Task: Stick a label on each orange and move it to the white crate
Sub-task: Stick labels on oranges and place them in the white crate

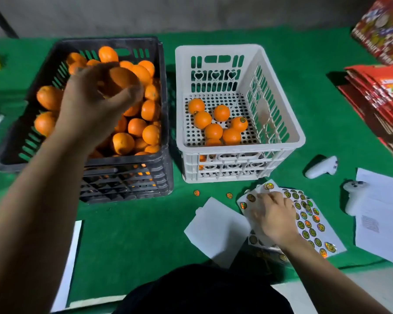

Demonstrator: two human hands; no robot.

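My left hand point(93, 103) is raised over the black crate point(104, 164) and grips one orange point(123, 80). The black crate holds many loose oranges point(136, 126). To its right stands the white crate point(279, 118) with several oranges point(213, 130) on its floor; one shows a round label point(242, 120). My right hand point(275, 217) presses down on a sheet of round shiny labels point(309, 220) lying on the green table in front of the white crate. Whether its fingers pinch a label is hidden.
Two loose labels point(196, 192) lie on the green cloth point(134, 234). A blank white backing sheet point(216, 230) lies left of the label sheet. Two white controllers point(320, 169) and papers point(383, 220) sit to the right, red boxes point(381, 94) at far right.
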